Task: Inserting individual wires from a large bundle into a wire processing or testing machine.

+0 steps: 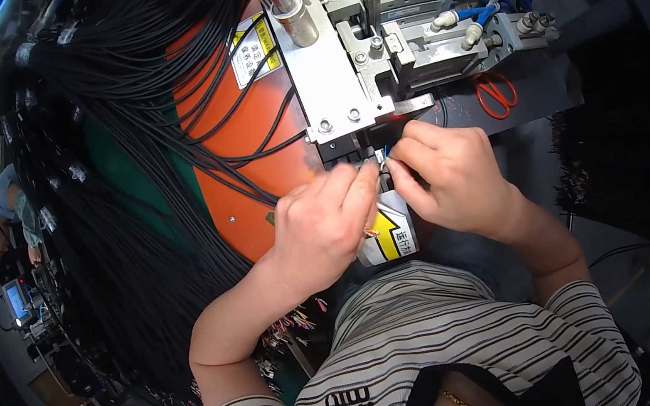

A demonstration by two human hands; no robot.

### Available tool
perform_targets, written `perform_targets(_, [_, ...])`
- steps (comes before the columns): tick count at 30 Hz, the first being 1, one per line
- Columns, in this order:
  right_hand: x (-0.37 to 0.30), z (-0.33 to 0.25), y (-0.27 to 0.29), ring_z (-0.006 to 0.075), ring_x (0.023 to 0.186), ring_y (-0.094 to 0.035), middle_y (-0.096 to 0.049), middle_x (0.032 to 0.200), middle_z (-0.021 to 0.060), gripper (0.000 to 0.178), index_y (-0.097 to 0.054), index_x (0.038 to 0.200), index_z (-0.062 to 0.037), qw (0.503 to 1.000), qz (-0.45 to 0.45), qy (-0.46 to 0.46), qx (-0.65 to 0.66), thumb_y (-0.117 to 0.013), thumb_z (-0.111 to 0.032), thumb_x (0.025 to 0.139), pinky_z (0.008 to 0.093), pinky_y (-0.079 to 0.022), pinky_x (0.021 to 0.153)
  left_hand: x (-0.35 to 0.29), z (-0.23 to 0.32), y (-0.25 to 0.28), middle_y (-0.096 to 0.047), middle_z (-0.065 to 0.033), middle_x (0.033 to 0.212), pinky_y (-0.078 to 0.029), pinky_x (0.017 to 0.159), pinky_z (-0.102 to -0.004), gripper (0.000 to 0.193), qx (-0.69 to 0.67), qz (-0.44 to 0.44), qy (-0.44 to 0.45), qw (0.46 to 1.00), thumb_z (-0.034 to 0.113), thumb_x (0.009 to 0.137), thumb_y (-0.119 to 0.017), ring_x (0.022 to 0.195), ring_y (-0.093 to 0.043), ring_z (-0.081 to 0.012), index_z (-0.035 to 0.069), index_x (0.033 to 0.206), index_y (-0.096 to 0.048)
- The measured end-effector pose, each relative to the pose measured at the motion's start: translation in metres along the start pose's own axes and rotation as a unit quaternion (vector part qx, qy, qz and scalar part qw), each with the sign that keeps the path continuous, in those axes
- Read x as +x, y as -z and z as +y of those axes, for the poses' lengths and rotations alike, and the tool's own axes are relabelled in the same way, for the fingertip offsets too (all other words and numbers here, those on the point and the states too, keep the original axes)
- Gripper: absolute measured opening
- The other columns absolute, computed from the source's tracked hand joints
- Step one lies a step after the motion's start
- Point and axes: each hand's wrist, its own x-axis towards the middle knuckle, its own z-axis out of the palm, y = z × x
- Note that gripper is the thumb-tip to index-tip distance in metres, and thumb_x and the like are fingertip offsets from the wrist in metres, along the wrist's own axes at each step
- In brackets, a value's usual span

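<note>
My left hand is closed in a pinch at the front of a metal machine. Short coloured wire ends stick out below its fingers. Close beside it, my right hand is closed too, thumb and forefinger pressed together. Between the two sets of fingertips show thin white and blue wires, right under the machine's front edge. My fingers hide most of what they grip. Just below the hands is a white sticker with a yellow arrow.
Thick bundles of black cables drape over an orange plate on the left. Pneumatic cylinders with blue hoses stand at the back right. Red loops lie beside them. Another person is at the far left.
</note>
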Motion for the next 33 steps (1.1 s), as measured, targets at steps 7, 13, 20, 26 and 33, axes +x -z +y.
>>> perform_targets(7, [-0.002,0.004,-0.001,0.0295,0.059,-0.059,-0.056,0.074,0.0093,0.005,-0.061,0.081,-0.0012,0.997,-0.048,0.001,-0.064,-0.064,-0.005,0.081,0.0387,-0.046,0.051,-0.005,-0.011,-0.005,-0.057,-0.0085,0.093,-0.052,0.061,-0.0327,0.043,0.043,0.007,-0.038,0.998,0.004,0.070,-0.064,0.075,-0.061,-0.0212,-0.002,0.112,-0.063])
perform_targets(13, [-0.008,0.004,-0.010,0.0292,0.060,-0.059,-0.057,0.080,0.0095,0.007,-0.061,0.085,-0.0010,0.997,-0.018,-0.008,-0.071,-0.064,-0.003,0.079,0.0372,-0.046,0.052,-0.003,-0.011,-0.003,-0.053,-0.0078,0.085,-0.050,0.058,-0.0326,0.047,0.053,-0.005,-0.063,0.997,0.004,0.068,-0.066,0.071,-0.058,-0.0214,-0.001,0.115,-0.063])
perform_targets(20, [0.001,-0.002,-0.003,0.0313,0.059,-0.060,-0.059,0.075,0.0105,0.005,-0.063,0.082,-0.0011,0.994,-0.035,-0.004,-0.102,-0.065,-0.005,0.079,0.0384,-0.047,0.051,0.002,-0.001,0.003,-0.050,-0.0086,0.085,-0.049,0.059,-0.0322,0.048,0.109,-0.055,-0.071,0.990,0.007,0.070,-0.065,0.072,-0.056,-0.0216,-0.002,0.117,-0.062])
perform_targets(26, [0.007,0.014,0.000,0.0322,0.060,-0.062,-0.064,0.075,0.0122,0.006,-0.066,0.078,-0.0014,0.997,-0.061,-0.013,-0.048,-0.065,-0.007,0.079,0.0380,-0.048,0.052,0.011,0.001,0.004,-0.051,-0.0075,0.085,-0.049,0.058,-0.0290,0.038,0.128,-0.051,-0.084,0.987,0.007,0.073,-0.062,0.071,-0.055,-0.0187,-0.005,0.109,-0.062])
perform_targets(33, [-0.004,0.010,-0.015,0.0207,0.052,-0.060,-0.063,0.069,0.0106,0.006,-0.063,0.083,0.0020,0.994,0.105,0.023,0.010,-0.068,0.000,0.080,0.0288,-0.048,0.049,0.005,-0.007,0.003,-0.053,-0.0089,0.087,-0.050,0.064,-0.0342,0.039,0.098,-0.043,-0.063,0.992,0.009,0.072,-0.063,0.074,-0.058,-0.0220,-0.001,0.110,-0.063])
